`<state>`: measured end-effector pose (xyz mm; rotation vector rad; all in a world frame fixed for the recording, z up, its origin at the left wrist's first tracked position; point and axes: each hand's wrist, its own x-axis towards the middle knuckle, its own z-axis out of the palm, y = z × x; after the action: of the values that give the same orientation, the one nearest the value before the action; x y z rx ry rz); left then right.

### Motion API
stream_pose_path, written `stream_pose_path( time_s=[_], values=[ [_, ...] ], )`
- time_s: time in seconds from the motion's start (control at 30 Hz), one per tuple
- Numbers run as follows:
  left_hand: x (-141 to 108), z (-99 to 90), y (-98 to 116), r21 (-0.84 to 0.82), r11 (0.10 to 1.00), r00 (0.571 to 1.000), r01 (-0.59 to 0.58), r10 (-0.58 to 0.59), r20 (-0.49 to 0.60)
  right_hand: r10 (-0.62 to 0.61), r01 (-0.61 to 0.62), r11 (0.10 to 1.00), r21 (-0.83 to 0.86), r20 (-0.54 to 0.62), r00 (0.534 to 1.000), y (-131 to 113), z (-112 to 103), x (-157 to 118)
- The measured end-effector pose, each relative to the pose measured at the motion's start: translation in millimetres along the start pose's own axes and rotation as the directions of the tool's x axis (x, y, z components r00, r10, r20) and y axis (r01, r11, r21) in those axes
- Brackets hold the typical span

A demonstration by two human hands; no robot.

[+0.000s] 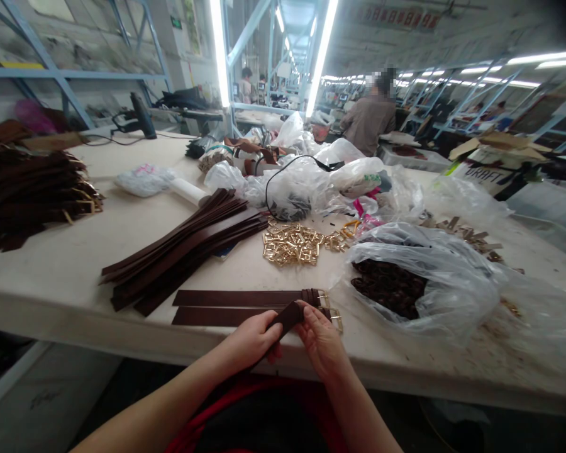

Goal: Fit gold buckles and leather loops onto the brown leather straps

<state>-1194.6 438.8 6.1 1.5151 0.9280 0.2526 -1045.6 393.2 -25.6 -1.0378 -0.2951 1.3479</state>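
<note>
Between my two hands is a dark brown leather belt strap, held at the table's front edge. My left hand grips it with the thumb on top, and my right hand pinches its upper end. Just behind them lie two brown belts side by side, with gold buckles at their right ends. Beyond these is a pile of loose gold buckles. A stack of brown straps lies to the left. On the right, an open plastic bag holds small dark brown loops.
A large heap of belts sits at the far left. Clear plastic bags, a white roll and orange-handled pliers lie farther back on the white table. A person stands beyond it, near a cardboard box.
</note>
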Motion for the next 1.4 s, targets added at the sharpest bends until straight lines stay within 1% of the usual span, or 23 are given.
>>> stream_pose_path(
  time_s=[0.07, 0.13, 0.2, 0.23, 0.3, 0.37, 0.43, 0.53, 0.6, 0.63, 0.7, 0.77, 0.83, 0.93, 1.0, 1.07, 1.13, 1.2, 1.23, 1.27, 1.33, 1.37, 1.4],
  values=[
    [-0.5, 0.4, -1.2, -0.003, 1.0, 1.0, -0.001, 0.001, -0.003, 0.076, -0.079, 0.995, 0.054, 0.063, 0.995, -0.2, 1.4, -1.0],
    [-1.5, 0.4, -1.0, 0.007, 1.0, 1.0, 0.011, -0.011, -0.001, 0.127, -0.134, 0.989, 0.069, 0.096, 0.987, -0.4, 2.5, -2.9],
    [-2.7, 0.6, 0.5, 0.025, 0.999, 0.999, 0.035, -0.035, -0.003, 0.123, -0.127, 0.99, 0.054, 0.084, 0.989, 1.2, 3.0, -4.7],
    [-3.2, 0.9, 1.5, 0.031, 0.999, 0.999, 0.043, -0.043, -0.003, 0.09, -0.092, 0.995, 0.034, 0.066, 0.994, 2.9, 3.0, -5.5],
    [-4.2, 1.7, 3.7, 0.035, 0.998, 0.999, 0.046, -0.046, 0.001, -0.022, 0.023, 0.999, -0.038, 0.015, 1.0, 7.8, 2.6, -6.8],
    [-5.3, 2.3, 5.7, 0.035, 0.999, 0.999, 0.04, -0.04, 0.015, -0.149, 0.144, 0.977, -0.158, -0.021, 0.989, 12.9, 1.9, -8.1],
    [-6.5, 2.1, 7.0, 0.037, 0.998, 0.998, 0.042, -0.043, 0.035, -0.261, 0.244, 0.922, -0.301, -0.018, 0.965, 16.5, 0.8, -9.8],
    [-8.8, 0.8, 8.0, 0.048, 0.998, 0.997, 0.049, -0.052, 0.06, -0.393, 0.365, 0.797, -0.481, 0.046, 0.919, 17.4, -2.7, -11.7],
    [-10.3, -0.1, 8.8, 0.059, 0.997, 0.997, 0.043, -0.047, 0.067, -0.424, 0.407, 0.734, -0.544, 0.101, 0.9, 16.4, -6.3, -11.7],
    [-10.9, -0.4, 9.4, 0.064, 0.997, 0.996, 0.042, -0.046, 0.071, -0.425, 0.415, 0.718, -0.559, 0.121, 0.897, 15.9, -7.9, -11.4],
    [-11.5, -0.5, 11.2, 0.073, 0.997, 0.996, 0.038, -0.044, 0.079, -0.413, 0.412, 0.709, -0.571, 0.137, 0.9, 15.1, -9.7, -10.7],
    [-11.5, -0.3, 13.0, 0.072, 0.996, 0.996, 0.044, -0.049, 0.076, -0.425, 0.412, 0.707, -0.575, 0.12, 0.897, 14.5, -8.5, -10.9],
    [-11.3, 0.0, 13.8, 0.053, 0.997, 0.995, 0.061, -0.065, 0.079, -0.472, 0.442, 0.68, -0.585, 0.113, 0.875, 13.6, -4.8, -12.5],
    [-12.3, 0.4, 12.6, 0.013, 0.996, 0.99, 0.094, -0.095, 0.105, -0.539, 0.524, 0.611, -0.594, 0.174, 0.824, 11.6, 0.9, -15.9],
    [-13.9, 1.2, 11.2, 0.017, 0.996, 0.99, 0.085, -0.086, 0.111, -0.532, 0.546, 0.602, -0.583, 0.217, 0.819, 10.6, 2.2, -17.1],
    [-15.2, 2.6, 11.1, 0.042, 0.997, 0.992, 0.067, -0.071, 0.106, -0.478, 0.509, 0.653, -0.561, 0.217, 0.851, 10.5, 1.5, -16.6],
    [-15.7, 4.0, 12.8, 0.062, 0.997, 0.992, 0.054, -0.061, 0.109, -0.384, 0.408, 0.768, -0.494, 0.155, 0.91, 10.8, 0.3, -14.6],
    [-15.4, 4.8, 15.4, 0.071, 0.997, 0.992, 0.043, -0.051, 0.115, -0.249, 0.254, 0.911, -0.325, 0.06, 0.967, 10.7, 0.3, -12.3],
    [-15.0, 4.9, 16.5, 0.072, 0.997, 0.993, 0.033, -0.041, 0.114, -0.163, 0.166, 0.962, -0.219, 0.03, 0.986, 10.4, 1.2, -11.6],
    [-14.5, 4.9, 17.2, 0.069, 0.997, 0.993, 0.022, -0.03, 0.112, -0.079, 0.081, 0.99, -0.118, 0.02, 0.997, 10.1, 2.7, -11.5],
    [-13.3, 5.2, 17.0, 0.059, 0.998, 0.995, 0.003, -0.009, 0.102, 0.056, -0.057, 0.998, 0.027, 0.044, 0.997, 10.2, 7.4, -13.2],
    [-12.6, 5.5, 16.2, 0.054, 0.999, 0.996, -0.005, 0.0, 0.094, 0.093, -0.096, 0.993, 0.072, 0.056, 0.994, 11.1, 10.2, -14.9],
    [-12.0, 5.8, 14.9, 0.047, 0.999, 0.996, -0.009, 0.005, 0.084, 0.103, -0.109, 0.988, 0.112, 0.058, 0.993, 12.6, 13.0, -17.1]
  ],
)
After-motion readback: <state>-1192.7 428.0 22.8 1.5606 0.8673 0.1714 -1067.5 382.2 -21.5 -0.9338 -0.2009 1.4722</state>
